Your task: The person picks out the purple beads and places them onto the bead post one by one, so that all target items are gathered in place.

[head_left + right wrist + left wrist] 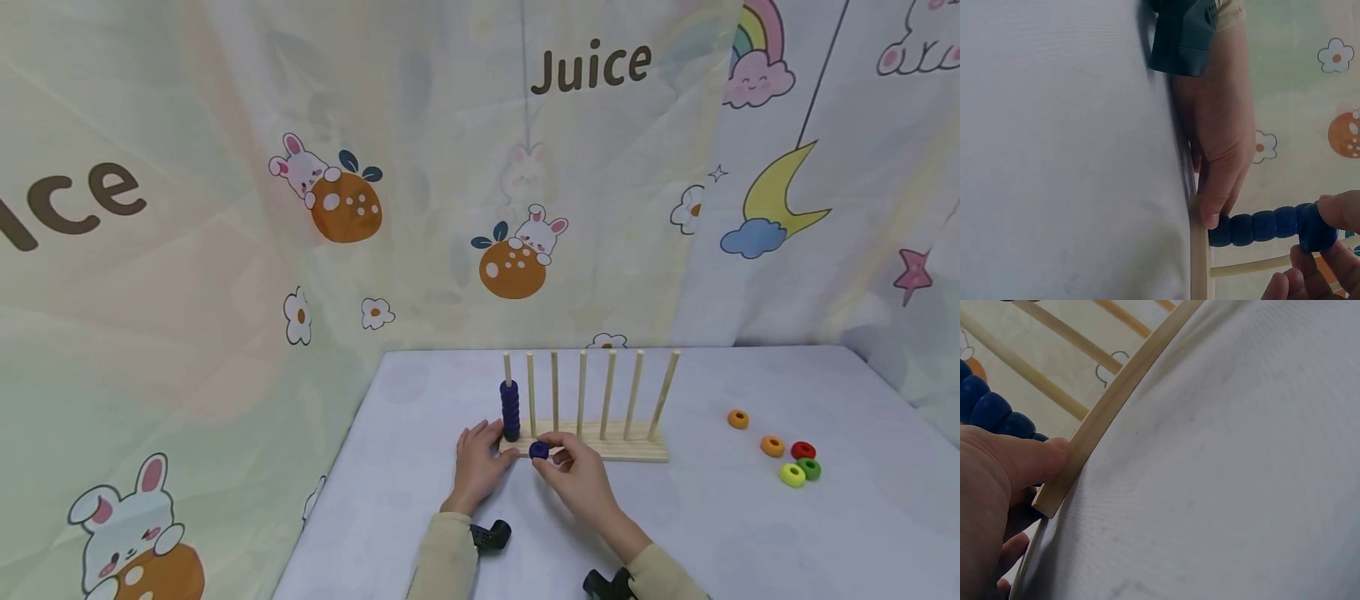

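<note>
A wooden peg rack (633,451) with a row of upright pegs stands on the table. Its leftmost peg bears a stack of dark blue beads (510,412); the other pegs are bare. My left hand (477,467) holds the left end of the base, thumb (1038,459) pressed on the front edge, some fingers hidden behind it. Between thumb and fingertips my right hand (581,483) pinches one blue bead (1317,229). In the head view that bead overlaps the base near the second peg.
On the right of the table lie two orange beads (738,419), a red bead (803,451), a green bead (809,468) and a yellow-green bead (792,475). A printed curtain (420,167) hangs behind the table. Each wrist wears a black camera mount (492,536).
</note>
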Tool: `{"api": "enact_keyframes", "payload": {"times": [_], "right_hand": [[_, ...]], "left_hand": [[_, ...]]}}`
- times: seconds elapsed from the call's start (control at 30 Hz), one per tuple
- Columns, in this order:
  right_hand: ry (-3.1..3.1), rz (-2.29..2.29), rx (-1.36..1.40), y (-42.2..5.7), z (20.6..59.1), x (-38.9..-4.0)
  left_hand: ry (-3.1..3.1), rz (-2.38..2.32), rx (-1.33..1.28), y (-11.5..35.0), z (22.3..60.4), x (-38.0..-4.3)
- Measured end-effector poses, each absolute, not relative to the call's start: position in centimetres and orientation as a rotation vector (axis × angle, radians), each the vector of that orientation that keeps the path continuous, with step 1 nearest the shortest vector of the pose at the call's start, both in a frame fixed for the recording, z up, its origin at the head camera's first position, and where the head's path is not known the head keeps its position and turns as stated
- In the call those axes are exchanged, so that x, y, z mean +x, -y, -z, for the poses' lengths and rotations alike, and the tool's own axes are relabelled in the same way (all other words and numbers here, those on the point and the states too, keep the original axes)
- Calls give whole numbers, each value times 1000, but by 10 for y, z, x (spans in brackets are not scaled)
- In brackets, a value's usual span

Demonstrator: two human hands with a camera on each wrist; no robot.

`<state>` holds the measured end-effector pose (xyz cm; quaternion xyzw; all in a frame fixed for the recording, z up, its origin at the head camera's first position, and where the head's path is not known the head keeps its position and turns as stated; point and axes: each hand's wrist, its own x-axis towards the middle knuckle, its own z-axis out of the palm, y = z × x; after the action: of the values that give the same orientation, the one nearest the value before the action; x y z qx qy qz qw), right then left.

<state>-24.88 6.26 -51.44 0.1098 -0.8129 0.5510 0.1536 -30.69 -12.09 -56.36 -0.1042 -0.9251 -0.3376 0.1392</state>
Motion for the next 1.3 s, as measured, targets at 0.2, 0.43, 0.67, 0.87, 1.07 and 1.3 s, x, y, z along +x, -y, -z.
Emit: {"api": "enact_keyframes", "payload": {"times": [0.2,0.43,0.67,0.87,1.07,1.3], "right_hand": [[2330,-1563,360,-60,503,-255],[2271,-1551,419,-61,490,-262],[2280,-1540,410,-63,477,-267],[2280,-1515,433,-64,468,-272],[2257,-1512,449,-63,457,-276],[2258,-1460,488,-64,444,-283]], "left_hand": [[2668,987,-299,121,563,-307],[2678,986,-290,120,561,-306],[2695,993,-277,120,559,-305],[2676,1011,-289,121,560,-306],[2665,1005,-301,121,561,-307],[2655,1012,-312,121,560,-307]]}}
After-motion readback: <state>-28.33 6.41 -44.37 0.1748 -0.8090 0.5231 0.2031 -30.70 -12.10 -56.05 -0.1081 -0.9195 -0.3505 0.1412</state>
